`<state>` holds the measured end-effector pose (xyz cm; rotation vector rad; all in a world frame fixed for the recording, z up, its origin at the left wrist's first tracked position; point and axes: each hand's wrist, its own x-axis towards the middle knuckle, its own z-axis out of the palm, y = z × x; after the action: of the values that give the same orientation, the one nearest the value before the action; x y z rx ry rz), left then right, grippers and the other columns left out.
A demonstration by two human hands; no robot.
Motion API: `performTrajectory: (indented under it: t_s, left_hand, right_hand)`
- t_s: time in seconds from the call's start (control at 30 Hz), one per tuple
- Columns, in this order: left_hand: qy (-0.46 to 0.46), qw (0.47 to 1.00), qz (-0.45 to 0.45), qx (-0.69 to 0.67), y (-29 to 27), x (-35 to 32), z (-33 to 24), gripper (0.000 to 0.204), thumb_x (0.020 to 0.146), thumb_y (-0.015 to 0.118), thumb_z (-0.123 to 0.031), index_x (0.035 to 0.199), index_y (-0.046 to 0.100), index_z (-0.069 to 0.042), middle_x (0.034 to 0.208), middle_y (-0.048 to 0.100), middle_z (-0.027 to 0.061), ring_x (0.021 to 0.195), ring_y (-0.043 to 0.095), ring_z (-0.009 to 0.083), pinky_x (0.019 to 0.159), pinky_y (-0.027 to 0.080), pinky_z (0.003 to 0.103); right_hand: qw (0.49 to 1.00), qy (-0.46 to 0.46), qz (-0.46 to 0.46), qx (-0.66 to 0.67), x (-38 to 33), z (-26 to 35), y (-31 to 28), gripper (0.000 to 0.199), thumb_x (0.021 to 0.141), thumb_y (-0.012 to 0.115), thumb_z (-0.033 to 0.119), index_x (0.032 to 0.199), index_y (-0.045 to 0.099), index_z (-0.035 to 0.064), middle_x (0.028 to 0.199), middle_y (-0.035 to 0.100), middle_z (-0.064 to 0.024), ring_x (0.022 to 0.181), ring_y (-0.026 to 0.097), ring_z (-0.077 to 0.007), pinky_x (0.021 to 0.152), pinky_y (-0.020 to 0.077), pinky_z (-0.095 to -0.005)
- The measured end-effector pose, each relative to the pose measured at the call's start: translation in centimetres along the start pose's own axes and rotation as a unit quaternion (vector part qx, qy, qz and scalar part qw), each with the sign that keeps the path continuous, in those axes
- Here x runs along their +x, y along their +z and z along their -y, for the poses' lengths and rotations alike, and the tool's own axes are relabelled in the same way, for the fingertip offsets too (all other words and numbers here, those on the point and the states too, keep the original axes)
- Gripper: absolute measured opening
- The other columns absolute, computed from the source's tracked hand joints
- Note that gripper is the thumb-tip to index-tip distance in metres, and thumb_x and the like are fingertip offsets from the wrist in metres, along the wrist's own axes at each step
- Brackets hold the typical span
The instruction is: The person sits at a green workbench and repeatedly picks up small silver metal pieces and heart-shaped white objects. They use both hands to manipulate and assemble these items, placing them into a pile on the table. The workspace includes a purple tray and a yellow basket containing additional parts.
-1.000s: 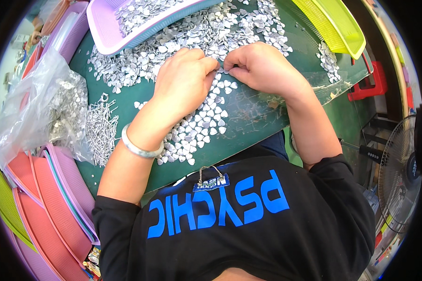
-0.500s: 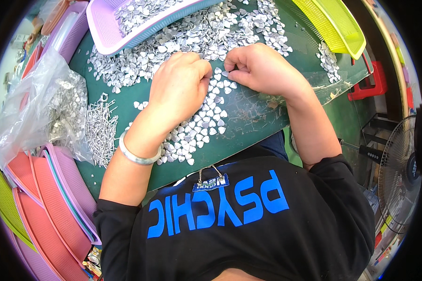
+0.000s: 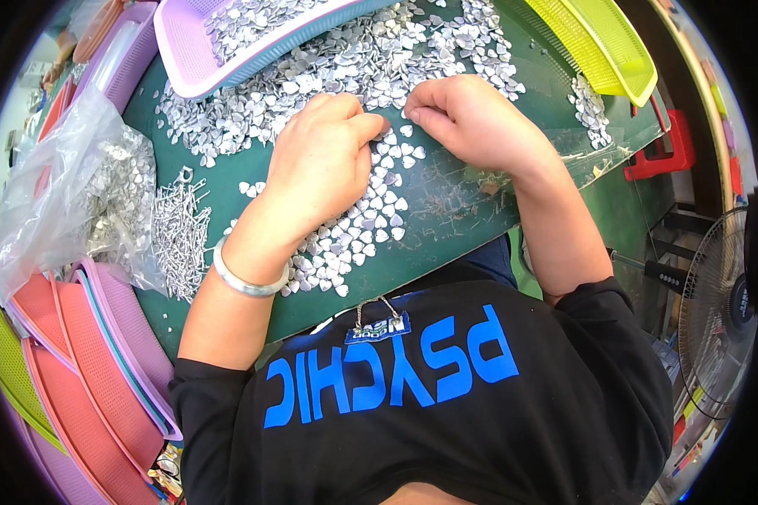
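Note:
Many small silver heart-shaped pieces (image 3: 345, 76) lie heaped on the green table in front of me. A looser patch of hearts (image 3: 370, 223) spreads nearer to me, beside my left wrist. My left hand (image 3: 324, 156) rests at the heap's near edge, fingers curled and thumb by the forefinger; whatever is between them is hidden. Just to its right, my right hand (image 3: 476, 122) is bent into a pinch, its fingertips over the edge of the heap. Anything in that pinch is too small to make out. A few single hearts lie below the fingertips.
A pink-and-blue basket (image 3: 195, 80) holding hearts stands at the far left, a lime-green basket (image 3: 611, 59) far right. A clear plastic bag (image 3: 67, 185) and a pile of thin metal pins (image 3: 181, 240) lie left, above stacked baskets (image 3: 93, 362). A fan (image 3: 716, 303) stands right.
My left forefinger has stretched slightly to the right, toward the other hand. The right hand has risen a little, and its fingertips have come off the hearts just below.

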<state>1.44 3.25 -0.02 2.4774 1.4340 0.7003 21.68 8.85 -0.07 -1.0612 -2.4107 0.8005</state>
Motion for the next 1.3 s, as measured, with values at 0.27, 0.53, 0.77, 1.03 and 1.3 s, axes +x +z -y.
performTrajectory:
  t_s: [0.27, 0.53, 0.77, 1.03, 1.3]
  left_hand:
    - [0.015, 1.0, -0.002, -0.018, -0.1, -0.1, -0.2, 0.026, 0.074, 0.054, 0.005, 0.094, 0.068, -0.001, 0.089, 0.06, 0.0109, 0.085, 0.056, 0.0309, 0.079, 0.046, 0.038]
    - [0.034, 0.997, 0.053, -0.04, -0.9, -1.2, -0.7, 0.026, 0.07, 0.053, 0.008, 0.088, 0.068, -0.001, 0.088, 0.061, 0.0113, 0.085, 0.056, 0.031, 0.079, 0.045, 0.04]
    - [-0.007, 0.999, -0.017, -0.049, -1.9, -2.0, 0.2, 0.024, 0.07, 0.055, 0.005, 0.088, 0.07, -0.004, 0.081, 0.059, 0.0084, 0.083, 0.055, 0.029, 0.077, 0.045, 0.039]
    - [-0.029, 0.998, -0.024, 0.046, -1.3, -1.3, 0.6, 0.033, 0.071, 0.053, 0.007, 0.097, 0.069, -0.004, 0.082, 0.055, 0.0103, 0.081, 0.054, 0.0294, 0.075, 0.046, 0.039]
    - [-0.031, 0.999, 0.002, 0.04, -1.5, -1.1, -0.1, 0.031, 0.071, 0.053, 0.006, 0.093, 0.07, -0.005, 0.082, 0.056, 0.0088, 0.082, 0.054, 0.0285, 0.076, 0.045, 0.038]
  right_hand:
    - [0.999, 0.0, 0.05, 0.002, -1.6, 0.5, -1.0, 0.018, 0.083, 0.059, 0.01, 0.096, 0.07, 0.0033, 0.079, 0.068, -0.0152, 0.072, 0.064, -0.0292, 0.068, 0.0507, -0.0359]
    - [0.998, 0.041, 0.018, -0.05, -1.8, 1.2, -1.2, 0.022, 0.082, 0.058, 0.015, 0.099, 0.071, 0.0091, 0.086, 0.069, -0.0147, 0.081, 0.066, -0.0336, 0.074, 0.0524, -0.0409]
    - [0.996, -0.064, 0.06, -0.024, -1.8, 0.5, -0.7, 0.024, 0.082, 0.061, 0.01, 0.104, 0.068, 0.0073, 0.079, 0.067, -0.0158, 0.073, 0.064, -0.0332, 0.067, 0.0502, -0.0388]
    - [0.994, -0.007, 0.059, -0.088, -1.0, 1.7, -1.1, 0.022, 0.083, 0.057, 0.016, 0.099, 0.07, 0.0096, 0.083, 0.068, -0.0149, 0.082, 0.065, -0.0344, 0.074, 0.0521, -0.0427]
    - [0.991, 0.029, 0.052, -0.123, 0.9, 1.7, -0.7, 0.022, 0.083, 0.058, 0.016, 0.101, 0.07, 0.013, 0.09, 0.069, -0.0138, 0.086, 0.065, -0.0331, 0.076, 0.0523, -0.0426]
